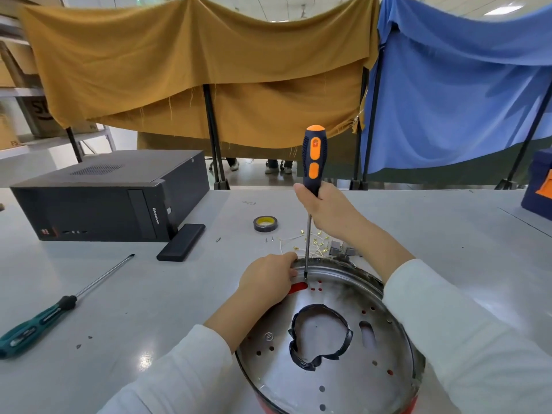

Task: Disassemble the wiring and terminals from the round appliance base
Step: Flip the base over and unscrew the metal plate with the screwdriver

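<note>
Two hands work at the round base (pixel 337 339), which sits at the near edge of the grey table (pixel 149 309), its shiny metal plate facing up and tipped a little toward the camera. Its middle has a ragged hole ringed with black tape (pixel 321 339), and small holes and slots are scattered across the plate; a red rim shows at the bottom edge. The right hand (pixel 324 209) grips the lower end of the orange and black screwdriver (pixel 312 180), fingers wrapped tight round the handle. That tool stands almost upright, handle up, its thin shaft running straight down so the tip meets the plate just inside the far rim. The left hand (pixel 265 282) rests on the far-left rim right beside the tip, fingers curled together over the edge (what, if anything, they pinch cannot be told).

Just behind the base lie loose white wires with brass terminals (pixel 310 242) and a few small grey blocks (pixel 340 249). A roll of tape (pixel 265 224) sits farther back. To the left lie a green-handled screwdriver (pixel 56 312), pointing away and to the right, a flat black box (pixel 181 242), and a black computer case (pixel 110 195). Yellow cloth (pixel 194 70) and blue cloth (pixel 457 85) hang behind the table.
</note>
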`<state>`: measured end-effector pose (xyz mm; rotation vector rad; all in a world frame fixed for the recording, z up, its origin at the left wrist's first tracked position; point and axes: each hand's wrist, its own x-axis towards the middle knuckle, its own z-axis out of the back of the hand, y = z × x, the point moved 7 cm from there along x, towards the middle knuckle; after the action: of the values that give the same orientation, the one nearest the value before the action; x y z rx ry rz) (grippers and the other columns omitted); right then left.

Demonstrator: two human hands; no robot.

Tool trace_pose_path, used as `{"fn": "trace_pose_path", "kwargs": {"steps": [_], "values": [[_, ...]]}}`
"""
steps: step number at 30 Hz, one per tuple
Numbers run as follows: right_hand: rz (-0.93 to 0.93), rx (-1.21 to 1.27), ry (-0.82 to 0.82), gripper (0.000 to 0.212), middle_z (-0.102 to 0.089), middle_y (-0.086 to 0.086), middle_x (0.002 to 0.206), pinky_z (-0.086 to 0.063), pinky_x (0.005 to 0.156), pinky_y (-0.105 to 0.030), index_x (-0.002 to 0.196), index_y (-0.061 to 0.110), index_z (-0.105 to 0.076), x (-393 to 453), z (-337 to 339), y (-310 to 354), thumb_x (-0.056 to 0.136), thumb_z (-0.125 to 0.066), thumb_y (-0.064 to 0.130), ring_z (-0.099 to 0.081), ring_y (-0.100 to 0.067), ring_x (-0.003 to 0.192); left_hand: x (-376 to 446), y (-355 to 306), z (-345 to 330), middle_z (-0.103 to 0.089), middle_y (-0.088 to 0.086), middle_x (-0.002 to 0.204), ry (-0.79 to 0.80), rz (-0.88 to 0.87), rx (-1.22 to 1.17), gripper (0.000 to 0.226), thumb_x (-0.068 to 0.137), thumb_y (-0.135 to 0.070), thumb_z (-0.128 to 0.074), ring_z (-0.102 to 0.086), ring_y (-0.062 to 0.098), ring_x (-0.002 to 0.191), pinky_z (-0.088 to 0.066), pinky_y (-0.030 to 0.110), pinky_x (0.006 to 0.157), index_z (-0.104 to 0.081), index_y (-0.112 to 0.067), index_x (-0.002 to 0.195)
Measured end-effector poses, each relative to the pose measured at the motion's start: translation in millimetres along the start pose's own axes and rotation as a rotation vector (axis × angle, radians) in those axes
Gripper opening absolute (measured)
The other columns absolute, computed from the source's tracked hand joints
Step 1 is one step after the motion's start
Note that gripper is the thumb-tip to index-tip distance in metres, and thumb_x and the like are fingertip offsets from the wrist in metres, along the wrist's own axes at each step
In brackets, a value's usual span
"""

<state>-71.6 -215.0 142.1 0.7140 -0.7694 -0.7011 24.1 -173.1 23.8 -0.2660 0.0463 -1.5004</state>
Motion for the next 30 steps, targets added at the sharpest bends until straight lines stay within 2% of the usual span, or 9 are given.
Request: {"fn": "trace_pose_path", "kwargs": {"steps": [3,7,10,13,17,22,25,27,30], "values": [[-0.033,0.105,0.115,0.037,-0.025,0.010,0.047,-0.024,0.039,-0.022,0.071,0.016,-0.031,0.1,0.1,-2.1,0.098,-0.043,0.039,-0.021,-0.009,0.038,-0.5,-1.0,0.6,-0.063,0.012,0.102,-0.003,-0.011,-0.010,0.012,0.096,-0.030,-0.042,-0.057,0.033,0.092,-0.041,0.034,0.067,-0.048,-0.021,0.100],[0.056,-0.025,0.019,0.023,-0.045,0.001,0.061,-0.043,0.050,-0.023,0.083,0.022,-0.040,-3.9,2.9,4.1,0.098,-0.043,0.039,-0.044,-0.008,0.048,-1.2,-1.8,2.1,-0.063,0.011,0.102,0.001,-0.014,-0.004,0.012,0.096,-0.030,-0.041,-0.057,0.033,0.091,-0.045,0.036,0.071,-0.048,-0.022,0.101],[0.051,0.348,-0.112,0.011,-0.050,-0.004,0.068,-0.051,0.056,-0.023,0.091,0.018,-0.041,-9.4,2.8,3.5,0.097,-0.051,0.018,-0.052,-0.012,0.053,-2.4,-2.0,1.6,-0.063,0.011,0.101,0.005,-0.021,0.002,0.012,0.096,-0.030,-0.041,-0.057,0.032,0.091,-0.045,0.036,0.070,-0.047,-0.021,0.101],[0.003,0.591,-0.211,0.023,-0.039,0.007,0.053,-0.036,0.042,-0.021,0.080,0.016,-0.041,-12.3,0.4,-2.1,0.093,-0.060,0.020,-0.035,-0.008,0.041,-1.9,-2.4,1.3,-0.062,0.011,0.101,-0.008,-0.025,0.020,0.013,0.096,-0.028,-0.039,-0.057,0.032,0.090,-0.041,0.036,0.067,-0.047,-0.020,0.103],[-0.036,0.651,-0.237,0.039,-0.035,0.010,0.043,-0.025,0.036,-0.016,0.058,0.023,-0.043,-9.3,-6.7,-1.9,0.092,-0.061,0.030,-0.027,-0.006,0.037,-0.9,-1.9,1.2,-0.062,0.010,0.104,-0.019,-0.016,0.035,0.016,0.096,-0.027,-0.039,-0.057,0.032,0.092,-0.041,0.035,0.068,-0.049,-0.020,0.107],[-0.045,0.752,0.104,0.052,-0.025,0.007,0.043,-0.017,0.037,-0.017,0.049,0.024,-0.030,1.4,-17.8,0.9,0.095,-0.048,0.011,-0.015,-0.009,0.037,-1.3,-3.5,2.5,-0.063,0.010,0.101,-0.028,-0.042,0.003,0.015,0.095,-0.030,-0.043,-0.057,0.033,0.089,-0.037,0.032,0.064,-0.049,-0.019,0.102],[-0.067,0.727,0.113,0.048,-0.024,0.005,0.046,-0.017,0.038,-0.018,0.053,0.021,-0.028,5.6,-16.6,-1.3,0.095,-0.050,0.015,-0.015,-0.010,0.039,-2.2,-4.5,3.8,-0.063,0.011,0.101,-0.031,-0.045,0.003,0.012,0.096,-0.029,-0.043,-0.057,0.033,0.089,-0.034,0.031,0.063,-0.047,-0.018,0.099],[-0.047,0.670,0.068,0.046,-0.028,0.002,0.049,-0.020,0.040,-0.021,0.055,0.017,-0.032,4.9,-14.4,-2.0,0.094,-0.055,0.020,-0.020,-0.012,0.040,-3.4,-5.5,4.2,-0.063,0.010,0.099,-0.022,-0.045,0.004,0.011,0.095,-0.030,-0.044,-0.057,0.032,0.088,-0.034,0.032,0.062,-0.044,-0.019,0.095],[0.038,0.570,-0.051,0.032,-0.043,0.000,0.052,-0.041,0.050,-0.024,0.064,0.013,-0.047,1.0,-5.9,6.9,0.088,-0.066,0.024,-0.040,-0.015,0.047,-3.9,-6.4,5.3,-0.063,0.010,0.102,-0.031,-0.042,0.034,0.013,0.096,-0.027,-0.040,-0.058,0.031,0.089,-0.038,0.033,0.064,-0.047,-0.019,0.103]]}}
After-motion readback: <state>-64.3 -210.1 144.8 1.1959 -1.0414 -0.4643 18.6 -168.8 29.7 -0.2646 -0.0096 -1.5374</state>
